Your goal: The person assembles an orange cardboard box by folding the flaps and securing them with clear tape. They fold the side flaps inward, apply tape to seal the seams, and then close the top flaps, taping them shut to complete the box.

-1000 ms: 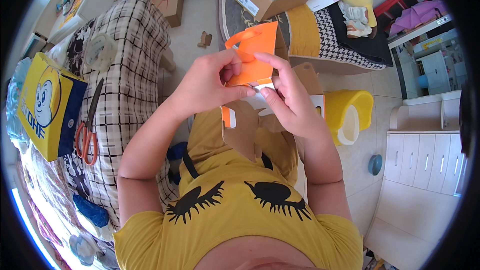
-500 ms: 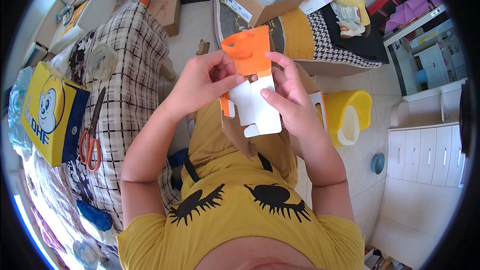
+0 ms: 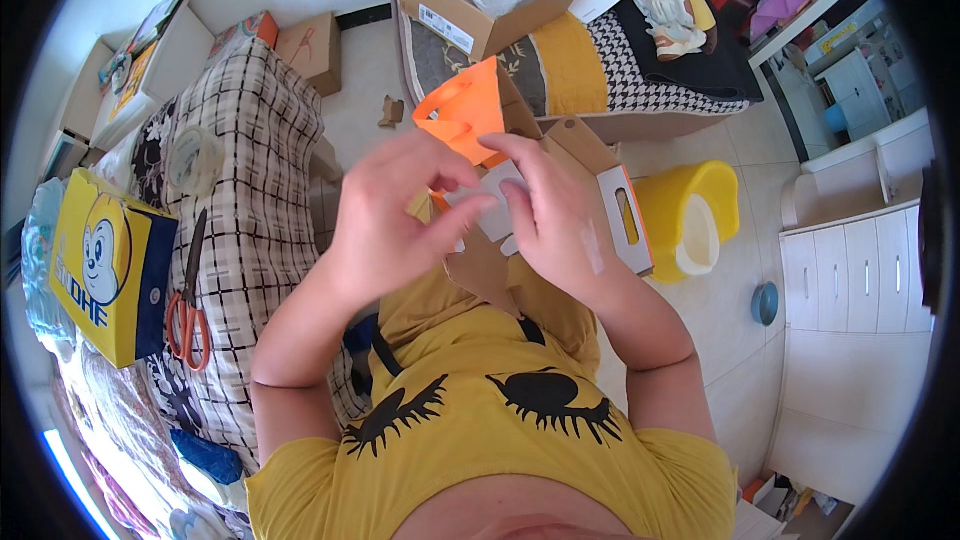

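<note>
Watching from afar, I see the left hand and right hand pinching a flat white card piece between fingertips. Just above them sticks up a smooth orange paper bag; a brown cardboard box sits right of the right hand.

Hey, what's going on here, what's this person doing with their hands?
A person in a yellow shirt holds a folded orange and white card piece up in front of them. The left hand and right hand both pinch its white lower part. Below it sits an open cardboard box. Orange-handled scissors lie untouched on the checked blanket to the left.
</note>
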Motion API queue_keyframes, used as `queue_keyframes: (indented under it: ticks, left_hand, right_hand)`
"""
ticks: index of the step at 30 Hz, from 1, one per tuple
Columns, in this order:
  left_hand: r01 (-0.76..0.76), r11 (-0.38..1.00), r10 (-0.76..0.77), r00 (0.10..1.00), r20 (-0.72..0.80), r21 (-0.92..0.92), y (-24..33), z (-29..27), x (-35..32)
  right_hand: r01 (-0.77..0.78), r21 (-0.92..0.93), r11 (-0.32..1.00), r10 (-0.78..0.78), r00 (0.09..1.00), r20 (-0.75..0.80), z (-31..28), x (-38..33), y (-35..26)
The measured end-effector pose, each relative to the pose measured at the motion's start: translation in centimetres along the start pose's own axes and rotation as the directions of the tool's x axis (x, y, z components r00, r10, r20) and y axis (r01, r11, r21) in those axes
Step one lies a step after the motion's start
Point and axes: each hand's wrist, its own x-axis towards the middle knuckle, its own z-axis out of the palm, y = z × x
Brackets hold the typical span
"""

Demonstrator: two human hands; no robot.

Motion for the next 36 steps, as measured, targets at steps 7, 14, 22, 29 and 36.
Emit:
queue_keyframes:
  ticks: [7,14,22,29,36]
  left_hand:
    - [-0.34,0.934,0.333,0.94,0.077,0.11,2.4,1.6,0.4]
    - [-0.215,0.968,0.178,0.952,0.25,0.127,3.4,1.5,0.8]
    - [-0.061,0.998,0.062,0.967,0.245,-0.008,3.9,1.6,0.1]
    - [-0.108,0.992,0.09,0.966,0.242,0.06,4.1,1.7,-0.4]
    - [-0.034,0.992,0.039,0.999,0.038,-0.123,3.4,0.9,-3.8]
  right_hand:
    - [-0.076,-0.097,0.992,0.09,0.985,0.15,0.2,-0.4,-0.8]
    - [-0.218,0.133,0.967,0.192,0.964,0.185,0.5,-1.0,-1.5]
    - [0.046,-0.009,0.999,-0.045,0.993,0.113,1.2,-1.2,-0.1]
    - [-0.076,0.015,0.997,0.072,0.982,0.175,0.7,-0.7,-1.1]
    - [-0.341,0.448,0.827,0.326,0.939,0.114,2.4,-1.2,2.0]
